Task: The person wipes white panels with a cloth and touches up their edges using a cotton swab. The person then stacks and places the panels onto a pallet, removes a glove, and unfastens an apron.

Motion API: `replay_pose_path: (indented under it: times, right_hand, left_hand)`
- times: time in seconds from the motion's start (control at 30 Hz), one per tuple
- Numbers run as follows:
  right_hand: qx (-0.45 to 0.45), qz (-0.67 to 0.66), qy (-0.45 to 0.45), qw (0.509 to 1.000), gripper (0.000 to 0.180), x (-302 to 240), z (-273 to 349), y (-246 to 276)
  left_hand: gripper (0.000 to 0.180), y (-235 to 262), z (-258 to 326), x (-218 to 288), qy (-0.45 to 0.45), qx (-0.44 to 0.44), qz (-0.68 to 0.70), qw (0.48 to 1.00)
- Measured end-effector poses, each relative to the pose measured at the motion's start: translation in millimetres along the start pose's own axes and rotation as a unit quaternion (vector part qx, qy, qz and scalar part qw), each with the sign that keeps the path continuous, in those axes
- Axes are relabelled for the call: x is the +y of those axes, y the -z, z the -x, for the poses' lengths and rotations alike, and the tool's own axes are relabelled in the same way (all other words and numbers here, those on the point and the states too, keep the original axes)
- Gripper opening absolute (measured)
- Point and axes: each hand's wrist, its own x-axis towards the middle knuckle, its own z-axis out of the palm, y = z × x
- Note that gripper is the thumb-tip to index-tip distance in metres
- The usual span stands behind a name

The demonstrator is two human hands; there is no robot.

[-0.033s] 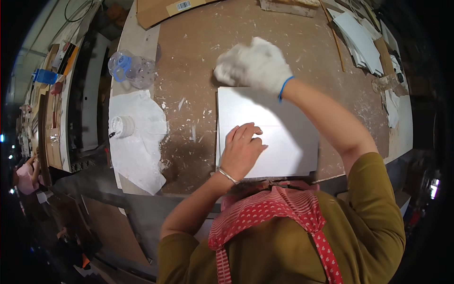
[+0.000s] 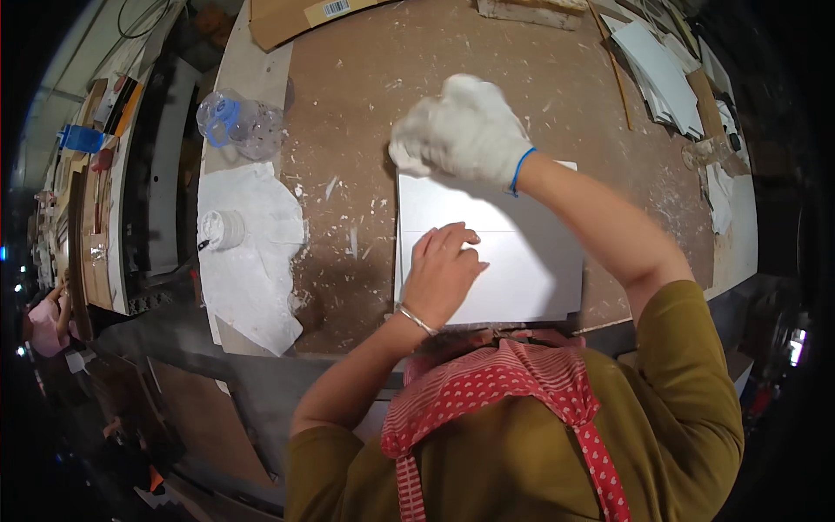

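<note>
A white rectangular board [image 2: 522,270] lies in front of me on the brown worktop, a thin line running across it. Its left edge hints at another sheet beneath. My left hand [image 2: 442,271], bare with a bracelet at the wrist, rests on the board's left half, fingers loosely bent and apart. My right hand [image 2: 461,130] wears a white knitted glove with a blue cuff edge. It is at the board's far left corner, its fingers curled together and slightly blurred. Whatever they may hold is hidden.
On the left, a white tub [image 2: 223,229] stands on a torn white sheet [image 2: 257,287], with a clear plastic bottle [image 2: 252,129] beyond. A cardboard box [image 2: 296,19] lies at the far left. White panels [image 2: 657,78] and a thin stick [image 2: 619,83] lie far right.
My gloved right hand has shifted slightly toward me and left, onto the board's far left corner. My left hand stays in place on the board.
</note>
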Motion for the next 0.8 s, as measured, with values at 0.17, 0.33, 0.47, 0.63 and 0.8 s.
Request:
replay_pose_path:
  times: [0.17,0.33,0.47,0.63,0.8]
  right_hand:
    - [0.011,0.283,-0.01,0.959,0.02,50,26,12]
    - [0.11,-0.531,-0.083,0.836,0.027,38,85,28]
    - [0.111,-0.175,0.124,0.97,0.025,-21,124,-11]
    - [0.0,-0.003,0.139,0.99,0.013,-85,171,-66]
    - [0.002,0.022,0.161,0.987,0.008,-32,241,-44]
  left_hand:
    - [0.009,10,-1,-37,0.139,0.168,0.421,0.881]
    - [0.028,45,-23,-75,0.157,0.192,0.223,0.943]
    - [0.047,25,-48,-83,0.012,0.094,-0.144,0.985]
    - [0.053,16,-54,-65,0.032,0.006,-0.262,0.965]
    - [0.053,18,-45,-68,0.003,0.056,-0.348,0.936]
